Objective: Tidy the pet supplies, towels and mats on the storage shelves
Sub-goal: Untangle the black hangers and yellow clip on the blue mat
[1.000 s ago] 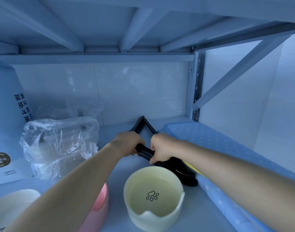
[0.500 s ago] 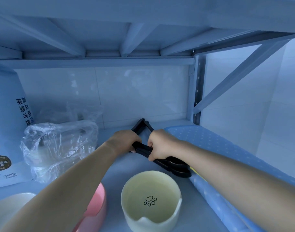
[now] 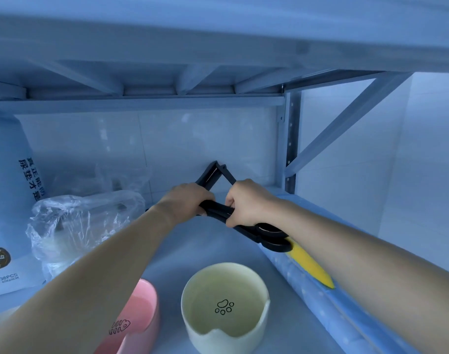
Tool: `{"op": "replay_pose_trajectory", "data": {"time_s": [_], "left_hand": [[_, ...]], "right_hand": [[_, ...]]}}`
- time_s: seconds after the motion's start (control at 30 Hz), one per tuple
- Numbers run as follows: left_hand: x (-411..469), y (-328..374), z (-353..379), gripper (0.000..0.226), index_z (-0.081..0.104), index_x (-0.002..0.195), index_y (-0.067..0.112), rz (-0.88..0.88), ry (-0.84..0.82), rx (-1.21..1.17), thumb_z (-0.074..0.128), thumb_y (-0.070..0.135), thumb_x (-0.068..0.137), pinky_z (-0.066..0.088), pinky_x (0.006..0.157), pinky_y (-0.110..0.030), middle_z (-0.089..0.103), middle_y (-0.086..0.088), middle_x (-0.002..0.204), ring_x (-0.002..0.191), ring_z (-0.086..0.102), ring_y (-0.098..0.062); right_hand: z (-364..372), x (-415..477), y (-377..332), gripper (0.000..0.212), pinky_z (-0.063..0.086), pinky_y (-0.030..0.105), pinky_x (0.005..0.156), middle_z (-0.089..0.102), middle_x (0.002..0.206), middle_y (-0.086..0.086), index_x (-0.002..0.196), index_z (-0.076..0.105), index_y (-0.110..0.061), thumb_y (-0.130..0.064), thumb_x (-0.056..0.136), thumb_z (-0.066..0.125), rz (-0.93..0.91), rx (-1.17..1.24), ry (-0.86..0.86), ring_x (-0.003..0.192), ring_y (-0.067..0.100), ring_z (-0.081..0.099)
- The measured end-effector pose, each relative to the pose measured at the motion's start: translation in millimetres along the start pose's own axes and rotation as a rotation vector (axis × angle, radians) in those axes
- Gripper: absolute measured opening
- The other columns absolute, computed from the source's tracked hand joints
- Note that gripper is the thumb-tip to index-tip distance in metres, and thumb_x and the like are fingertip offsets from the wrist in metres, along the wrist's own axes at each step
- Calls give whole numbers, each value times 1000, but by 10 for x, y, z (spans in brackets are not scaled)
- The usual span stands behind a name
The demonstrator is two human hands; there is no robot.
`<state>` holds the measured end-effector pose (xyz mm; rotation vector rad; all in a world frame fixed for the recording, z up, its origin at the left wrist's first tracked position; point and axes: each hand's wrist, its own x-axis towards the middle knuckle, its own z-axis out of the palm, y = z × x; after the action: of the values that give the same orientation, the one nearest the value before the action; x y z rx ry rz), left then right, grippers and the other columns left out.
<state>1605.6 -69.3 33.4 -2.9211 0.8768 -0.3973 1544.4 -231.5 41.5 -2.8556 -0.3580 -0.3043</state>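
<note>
A black folding frame of flat bars (image 3: 218, 175) lies near the back of the shelf (image 3: 218, 251), its far end forming a pointed triangle and its near end rounded loops. My left hand (image 3: 185, 203) grips its left bars. My right hand (image 3: 246, 203) grips the bars beside it, fingers curled round them. A cream pet bowl with a paw print (image 3: 224, 306) stands in front, a pink bowl with a fishbone print (image 3: 139, 318) to its left. A folded blue dotted mat (image 3: 320, 277) with a yellow edge lies along the right side, under my right forearm.
A clear plastic bag holding white items (image 3: 85, 226) sits left of my hands. A large printed pack of pads (image 3: 9, 200) stands at the far left. The upper shelf's beams hang low overhead, and a perforated upright post (image 3: 291, 149) with a diagonal brace closes the right rear corner.
The black frame has been pushed farther back on the shelf, both hands travelling with it; its pointed end now stands higher against the rear wall.
</note>
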Motion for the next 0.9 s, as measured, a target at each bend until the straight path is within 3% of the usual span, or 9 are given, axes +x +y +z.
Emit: {"op": "replay_pose_trajectory", "data": {"time_s": [0.13,0.47,0.9], "left_hand": [[-4,29,-177,22,60,108,30,52,53,23,59,24,87,35,74,-26,59,9,102,101,52,-13],[-87,443,-600,19,60,106,30,160,114,72,59,27,87,38,73,-29,60,8,104,99,53,-16],[-348,1990,-610,18,56,106,29,346,121,77,56,26,88,42,72,-30,57,8,101,97,53,-15]], "right_hand": [[-132,-72,9,18,54,30,64,71,79,4,81,72,-15,-21,64,72,16,35,34,76,19,65],[-560,-623,78,24,57,32,71,71,84,0,90,73,-16,-20,66,73,60,68,114,77,16,65],[-875,-2074,795,23,57,28,70,72,82,-6,89,73,-20,-19,66,75,192,63,73,75,10,66]]}}
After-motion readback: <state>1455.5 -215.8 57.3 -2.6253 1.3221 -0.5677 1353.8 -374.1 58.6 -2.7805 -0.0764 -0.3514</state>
